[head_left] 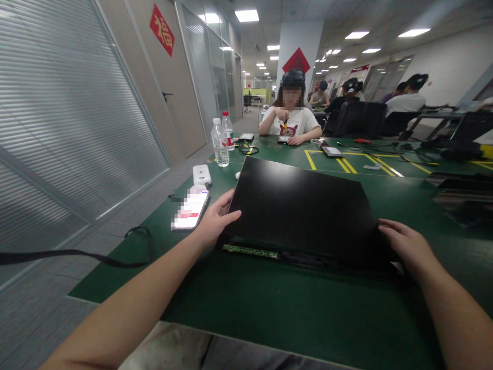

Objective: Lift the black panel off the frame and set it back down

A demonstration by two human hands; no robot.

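Observation:
A black flat display panel (300, 205) is tilted above the green table in front of me. Along its near edge runs a thin green circuit board strip (250, 251). My left hand (217, 218) grips the panel's left edge, thumb on the front face and fingers behind it. At the right edge, my right hand (404, 241) holds the panel with its fingers against the side; part of that grip is hidden. Left of my left hand lies a lit phone (191, 208), with a white power bank or charger-like device (201, 175) just beyond it.
Two water bottles (221, 144) stand at the back left of the green table (292, 313). A black strap (96, 258) crosses the left edge. Across the table a person (304, 121) handles a small drive-like item. Cables (400, 151) and dark panels (466, 198) lie to the right.

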